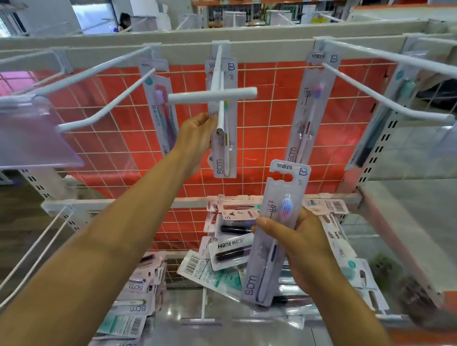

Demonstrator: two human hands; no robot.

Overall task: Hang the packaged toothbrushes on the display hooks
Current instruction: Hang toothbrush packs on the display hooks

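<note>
Gripping a packaged toothbrush (273,237) upright, right hand (301,247) sits low over the loose pile (230,249) of packs; left hand (196,137) pinches the edge of a hanging pack (227,159) on the centre hook (217,73); neighbouring packs (310,111) hang either side against the red mesh panel (264,137).

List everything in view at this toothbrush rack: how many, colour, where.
display hooks: several, white, across the rack
centre package: one, pale grey, hanging on the middle hook
other hung packages: three, pale, on neighbouring hooks
held package: one, pale grey, above the lower shelf
loose packages: many, mixed colours, piled on the lower shelf
wire grid: one, white over red, behind the hooks
label holder: one, clear, far left
left hand: pinches centre package
right hand: grips held package
</note>
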